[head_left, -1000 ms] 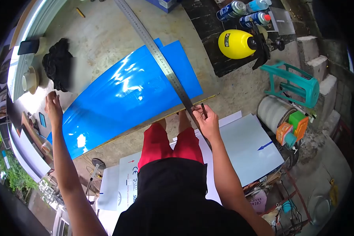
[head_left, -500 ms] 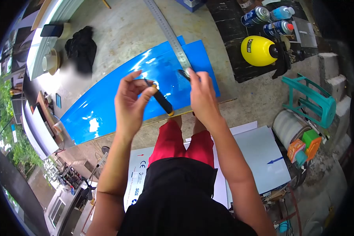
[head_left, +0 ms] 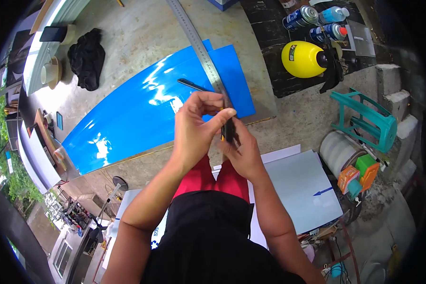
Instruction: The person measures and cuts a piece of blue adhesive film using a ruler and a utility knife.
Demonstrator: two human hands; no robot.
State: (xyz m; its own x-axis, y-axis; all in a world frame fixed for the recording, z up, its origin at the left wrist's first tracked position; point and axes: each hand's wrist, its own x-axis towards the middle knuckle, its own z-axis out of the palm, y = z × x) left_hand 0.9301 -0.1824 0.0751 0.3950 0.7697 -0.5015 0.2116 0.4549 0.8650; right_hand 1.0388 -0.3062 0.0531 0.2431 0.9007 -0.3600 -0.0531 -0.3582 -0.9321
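Observation:
My two hands meet over the near edge of a glossy blue sheet (head_left: 142,109). Between them is a black utility knife (head_left: 227,130) with yellow ends. My right hand (head_left: 245,154) is closed around its body. The thumb and fingers of my left hand (head_left: 194,123) pinch at its upper end, where the tip is hidden. A long steel ruler (head_left: 196,40) crosses the blue sheet and runs behind my fingers. Just left of the ruler, a black pen (head_left: 192,85) lies on the sheet.
A yellow spray bottle (head_left: 302,59) and several cans stand on a black surface at the right. Below them is a green stool (head_left: 364,120). Black cloth (head_left: 86,59) lies on the table's far left. Pale panels (head_left: 298,189) are on the floor behind me.
The knife has moved right and upright as my left hand brought it to my right hand, which now grips it. The pen, earlier by my right hand, lies left of the ruler.

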